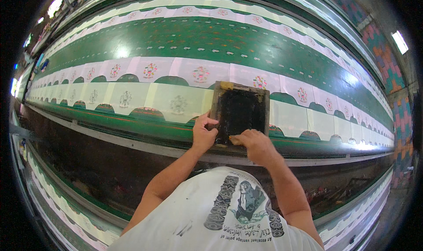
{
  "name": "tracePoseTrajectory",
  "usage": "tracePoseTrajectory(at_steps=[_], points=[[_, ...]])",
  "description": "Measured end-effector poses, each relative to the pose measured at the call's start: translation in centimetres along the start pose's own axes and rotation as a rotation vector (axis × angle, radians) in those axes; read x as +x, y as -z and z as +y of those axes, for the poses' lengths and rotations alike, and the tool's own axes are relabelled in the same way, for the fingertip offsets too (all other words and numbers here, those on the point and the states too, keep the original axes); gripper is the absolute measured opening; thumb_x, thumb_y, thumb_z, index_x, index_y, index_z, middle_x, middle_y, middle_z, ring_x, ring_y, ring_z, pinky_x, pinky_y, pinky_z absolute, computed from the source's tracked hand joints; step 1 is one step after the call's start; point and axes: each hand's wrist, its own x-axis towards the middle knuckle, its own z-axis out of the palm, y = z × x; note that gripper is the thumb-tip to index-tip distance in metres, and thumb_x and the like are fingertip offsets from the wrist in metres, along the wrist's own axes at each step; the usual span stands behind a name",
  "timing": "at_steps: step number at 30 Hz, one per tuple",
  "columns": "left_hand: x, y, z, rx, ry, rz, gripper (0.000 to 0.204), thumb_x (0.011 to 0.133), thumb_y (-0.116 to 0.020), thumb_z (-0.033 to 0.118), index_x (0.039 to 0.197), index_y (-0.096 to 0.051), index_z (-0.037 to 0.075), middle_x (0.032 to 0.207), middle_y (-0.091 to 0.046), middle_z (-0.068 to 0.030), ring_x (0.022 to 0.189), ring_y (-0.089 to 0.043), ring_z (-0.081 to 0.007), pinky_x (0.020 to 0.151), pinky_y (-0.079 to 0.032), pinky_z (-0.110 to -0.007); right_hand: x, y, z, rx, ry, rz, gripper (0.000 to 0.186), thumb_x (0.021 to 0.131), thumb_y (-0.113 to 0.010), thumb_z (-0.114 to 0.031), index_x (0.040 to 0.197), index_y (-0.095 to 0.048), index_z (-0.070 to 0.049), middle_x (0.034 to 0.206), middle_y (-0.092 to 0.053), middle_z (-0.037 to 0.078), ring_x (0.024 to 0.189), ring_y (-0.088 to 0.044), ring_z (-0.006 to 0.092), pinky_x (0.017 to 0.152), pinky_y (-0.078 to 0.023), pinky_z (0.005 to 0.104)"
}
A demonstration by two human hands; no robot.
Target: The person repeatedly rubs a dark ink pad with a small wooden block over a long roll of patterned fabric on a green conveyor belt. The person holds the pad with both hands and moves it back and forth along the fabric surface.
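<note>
Steadying hand: the left hand [204,131] has fingers and thumb curled together, clamped, as far as shows, on the left rim of the wooden frame [266,110]. A firm, even hold should stop it creeping sideways.
Working hand: the right hand [255,146] is closed around a small tan tool [233,139], probably a squeegee, at the frame's near end. Its blade is hidden, so I cannot tell the angle; a constant tilt would serve best.
Frame position: over the near row of pale cloth, by the near edge of the green tabletop [198,34]. It looks flat; all four corners should sit flush so the print does not smear.
Dark mesh [242,112]: black and glossy inside the rims, apparently inked. Even pressure along its whole length should give an even coat.
Near row, left: the grey emblem [178,104] just beside the frame looks paler than the emblem [125,99] farther left, a handy check on coverage.
Near row, right: the panel [286,115] beside the frame shows no print.
Far row: a coloured emblem [201,74] lies near the far rim, so lift straight up rather than drag.
Shirt [207,207]: its front is close to the near edge; best held off wet ink.
</note>
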Motion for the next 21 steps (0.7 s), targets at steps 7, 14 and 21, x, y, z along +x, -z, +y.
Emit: tracePoseTrajectory(at_steps=[7, 14, 21], points=[[1.3, -0.5, -2.4, -0.299, 0.243, -0.023, 0.026, 0.098, -0.074, -0.008, 0.122, -0.074, 0.002, 0.127, -0.076, -0.0111, 0.108, -0.072, -0.0142, 0.098, -0.058, -0.031, 8.0, 2.0, 6.2, 0.003, 0.070, 0.053, 0.053, 0.088, -0.060, 0.008, 0.133, -0.080, -0.011, 0.118, -0.075, 0.018, 0.119, -0.070, 0.0425, 0.106, -0.057, 0.0500], [2.5, 1.0, -1.8, -0.102, 0.247, -0.154, 0.026, 0.093, -0.080, -0.010, 0.115, -0.074, 0.004, 0.139, -0.067, -0.0150, 0.116, -0.072, -0.0207, 0.103, -0.058, -0.036, 13.4, 2.2, 7.9, -0.084, 0.019, 0.234, 0.045, 0.092, -0.060, 0.005, 0.132, -0.079, -0.004, 0.112, -0.075, 0.020, 0.115, -0.069, 0.0427, 0.105, -0.054, 0.0518], [2.8, 1.9, -0.5, 0.000, 0.172, -0.167, 0.027, 0.090, -0.082, -0.010, 0.111, -0.077, 0.007, 0.137, -0.067, -0.0176, 0.124, -0.071, -0.0253, 0.102, -0.059, -0.037, 8.5, 0.0, 3.2, -0.121, -0.011, 0.171, 0.054, 0.085, -0.064, 0.008, 0.134, -0.079, -0.011, 0.119, -0.076, 0.016, 0.115, -0.069, 0.0405, 0.104, -0.054, 0.0520]])
